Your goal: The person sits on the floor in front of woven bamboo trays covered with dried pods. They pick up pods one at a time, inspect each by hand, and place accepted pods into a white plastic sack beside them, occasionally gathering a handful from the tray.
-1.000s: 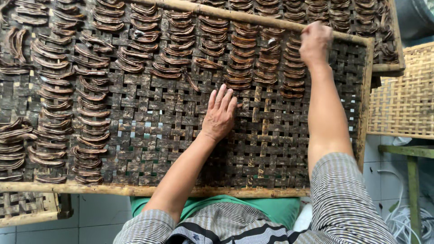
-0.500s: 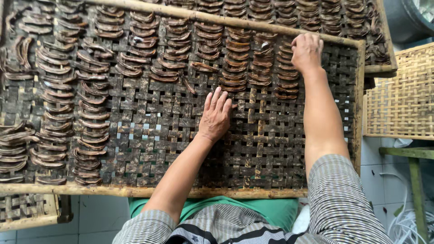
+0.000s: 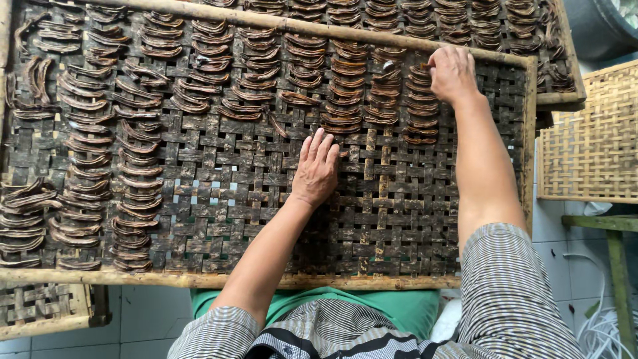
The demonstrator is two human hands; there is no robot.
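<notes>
the left hand (image 3: 318,167) lies flat, fingers together, steadying the woven tray (image 3: 372,219); the right hand (image 3: 452,72) pinches a brown strip (image 3: 421,72) at the tray's far edge, squaring its row.

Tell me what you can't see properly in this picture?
- Head view: whether the right hand pinches a brown strip; its fingertips are curled under.
- The woven tray under the left hand; the palm covers it.
- The far tray and pale basket: cut off by the edges.
</notes>
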